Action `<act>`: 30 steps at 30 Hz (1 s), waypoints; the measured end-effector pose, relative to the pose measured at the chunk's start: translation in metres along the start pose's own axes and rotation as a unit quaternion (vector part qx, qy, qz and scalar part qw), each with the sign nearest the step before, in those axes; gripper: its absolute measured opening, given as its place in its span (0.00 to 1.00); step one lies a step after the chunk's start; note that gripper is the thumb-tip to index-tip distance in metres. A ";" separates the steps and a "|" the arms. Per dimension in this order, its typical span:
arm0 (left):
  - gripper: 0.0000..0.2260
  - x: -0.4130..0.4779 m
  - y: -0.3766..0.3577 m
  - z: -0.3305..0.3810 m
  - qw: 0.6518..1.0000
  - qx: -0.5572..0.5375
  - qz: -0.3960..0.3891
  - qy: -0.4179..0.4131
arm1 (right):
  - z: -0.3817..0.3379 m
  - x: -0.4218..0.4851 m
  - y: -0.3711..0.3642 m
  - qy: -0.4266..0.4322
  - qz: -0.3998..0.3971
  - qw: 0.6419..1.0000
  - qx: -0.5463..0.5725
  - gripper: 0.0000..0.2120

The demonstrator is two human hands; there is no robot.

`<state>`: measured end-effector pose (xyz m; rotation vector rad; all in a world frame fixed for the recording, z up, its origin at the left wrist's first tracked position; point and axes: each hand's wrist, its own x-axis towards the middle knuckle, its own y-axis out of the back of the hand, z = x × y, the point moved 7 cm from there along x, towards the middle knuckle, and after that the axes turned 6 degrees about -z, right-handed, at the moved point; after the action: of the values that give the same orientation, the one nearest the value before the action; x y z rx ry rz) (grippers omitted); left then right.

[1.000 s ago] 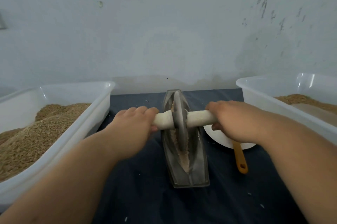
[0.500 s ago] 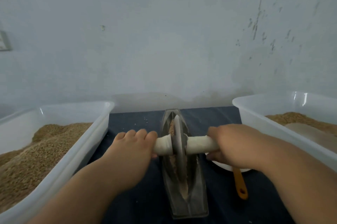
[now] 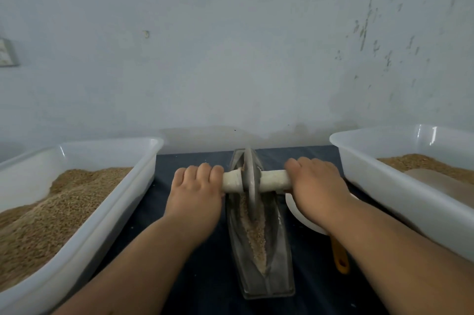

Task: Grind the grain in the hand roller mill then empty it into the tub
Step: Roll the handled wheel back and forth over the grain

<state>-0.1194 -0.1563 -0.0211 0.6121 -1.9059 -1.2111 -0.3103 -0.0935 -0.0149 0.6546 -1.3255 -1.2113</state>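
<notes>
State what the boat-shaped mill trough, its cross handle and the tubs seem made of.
Grey boat-shaped trough: probably metal, dull sheen. Off-white cylindrical handle: unclear, perhaps wrapped wood, matt. Translucent white rectangular left tub and right tub: plastic, glossy glints on rims.

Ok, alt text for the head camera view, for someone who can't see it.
A person's left hand and right hand grip the white handle either side of a metal wheel standing in a trough of ground grain. A left tub and right tub, both holding grain, flank it on dark cloth.
</notes>
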 end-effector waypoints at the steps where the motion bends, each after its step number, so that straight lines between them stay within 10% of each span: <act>1: 0.18 -0.001 0.001 0.000 1.000 -0.007 0.003 -0.001 | 0.001 0.000 -0.001 -0.001 0.002 1.000 0.002 0.07; 15: 0.10 -0.043 0.043 -0.004 0.983 -0.078 -0.094 -0.141 | 0.006 -0.044 0.032 0.111 -0.263 0.955 0.081 0.13; 25: 0.15 0.003 0.002 -0.006 1.000 -0.025 -0.007 -0.005 | 0.002 0.000 0.005 0.040 0.000 0.999 0.027 0.08; 30: 0.16 -0.001 0.002 -0.004 1.000 -0.014 -0.009 -0.011 | 0.006 0.002 -0.002 0.031 -0.001 0.999 0.015 0.09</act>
<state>-0.1152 -0.1570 -0.0185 0.6046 -1.9024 -1.2582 -0.3165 -0.0941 -0.0154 0.7095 -1.2939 -1.1648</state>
